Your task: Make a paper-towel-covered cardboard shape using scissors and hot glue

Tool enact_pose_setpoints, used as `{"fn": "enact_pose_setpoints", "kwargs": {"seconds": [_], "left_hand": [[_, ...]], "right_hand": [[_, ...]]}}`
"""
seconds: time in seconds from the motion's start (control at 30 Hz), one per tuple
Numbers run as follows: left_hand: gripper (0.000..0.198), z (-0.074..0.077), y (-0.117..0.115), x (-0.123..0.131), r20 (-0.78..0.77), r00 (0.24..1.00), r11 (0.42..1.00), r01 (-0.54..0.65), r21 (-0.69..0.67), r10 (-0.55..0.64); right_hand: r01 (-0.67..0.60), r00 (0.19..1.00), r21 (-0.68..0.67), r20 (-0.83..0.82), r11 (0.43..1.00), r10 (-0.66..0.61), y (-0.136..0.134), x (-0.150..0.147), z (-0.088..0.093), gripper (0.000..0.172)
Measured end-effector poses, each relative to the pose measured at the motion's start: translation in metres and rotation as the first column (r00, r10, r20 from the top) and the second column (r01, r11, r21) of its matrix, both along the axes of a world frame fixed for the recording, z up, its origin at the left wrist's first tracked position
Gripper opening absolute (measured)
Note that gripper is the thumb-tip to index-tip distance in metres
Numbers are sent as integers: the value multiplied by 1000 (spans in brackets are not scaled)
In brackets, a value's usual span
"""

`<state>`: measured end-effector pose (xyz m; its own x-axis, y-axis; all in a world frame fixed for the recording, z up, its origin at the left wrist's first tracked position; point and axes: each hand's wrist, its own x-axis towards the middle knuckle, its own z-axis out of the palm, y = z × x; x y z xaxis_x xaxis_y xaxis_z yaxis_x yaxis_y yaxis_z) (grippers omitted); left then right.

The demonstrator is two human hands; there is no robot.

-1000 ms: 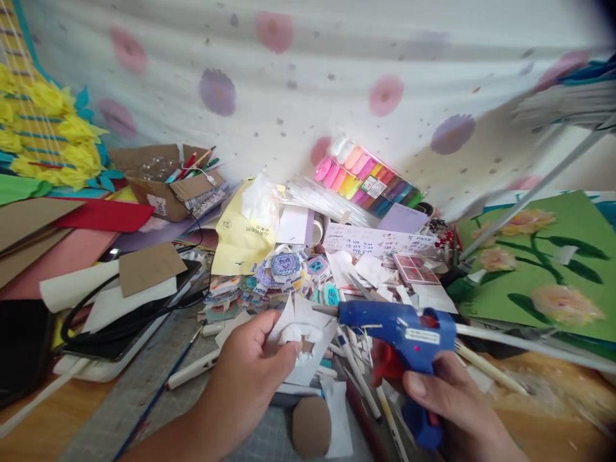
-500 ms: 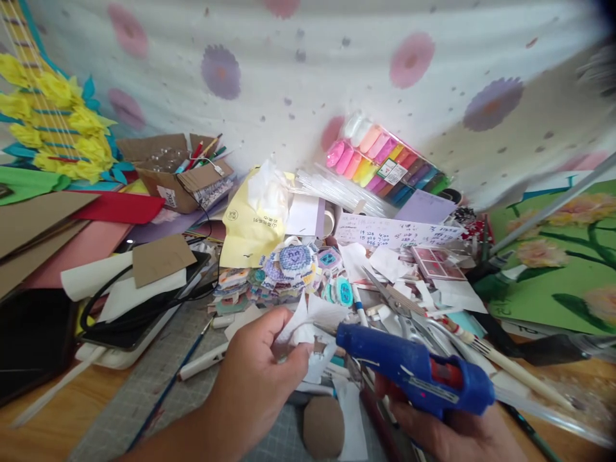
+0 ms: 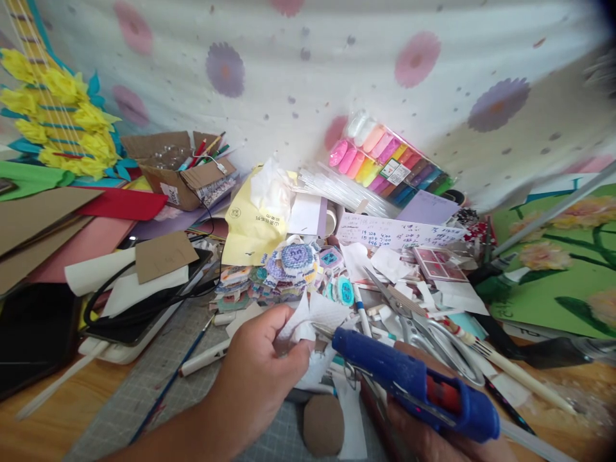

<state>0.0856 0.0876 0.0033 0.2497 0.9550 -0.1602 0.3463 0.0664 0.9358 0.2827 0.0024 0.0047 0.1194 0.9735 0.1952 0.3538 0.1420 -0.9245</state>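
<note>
Between the thumb and fingers of my left hand (image 3: 262,366) is a crumpled, folded piece of white tissue paper (image 3: 320,313). My right hand (image 3: 423,423) wraps round a blue hot glue gun (image 3: 409,378) from below, and its fingers are partly hidden by the gun's body. The metal nozzle points left and sits at the paper, close to my left thumb; whether it touches cannot be made out. Below the paper lies a rounded brown cardboard piece (image 3: 323,425). Just beyond my left hand is a pile of colourful paper badges (image 3: 293,266).
Scissors (image 3: 399,301) and several pens lie right of the pile. A grey cutting mat (image 3: 187,404) is under my hands. Left are a phone (image 3: 33,340) and a cardboard box (image 3: 166,183) of pens. A tray of coloured clay (image 3: 389,160) leans at the back.
The glue gun has tilted, its rear end dropping, and its nozzle has shifted slightly left against the paper. My left hand has stayed nearly still.
</note>
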Motion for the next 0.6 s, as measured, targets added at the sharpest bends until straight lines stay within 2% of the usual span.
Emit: {"fn": "enact_pose_setpoints", "kwargs": {"seconds": [0.1, 0.27, 0.33, 0.47, 0.6], "left_hand": [[6, 0, 1, -1, 0, 1000, 1000, -5, -3, 5], [11, 3, 1, -3, 16, 998, 998, -53, -19, 53], [10, 4, 2, -4, 70, 994, 996, -78, -45, 81], [10, 5, 2, -5, 148, 981, 991, -113, -75, 123], [10, 6, 2, -5, 184, 973, 987, -124, -105, 142]], "right_hand": [[36, 999, 9, 32, 999, -36, -3, 6, -5, 11], [82, 993, 35, 80, 996, -85, -9, 17, -11, 31], [106, 991, 56, 74, 993, -110, -9, 17, -9, 28], [97, 992, 28, 78, 995, -99, -2, 11, 2, 9], [42, 999, -37, 23, 998, -42, 5, 4, 13, 10]]}}
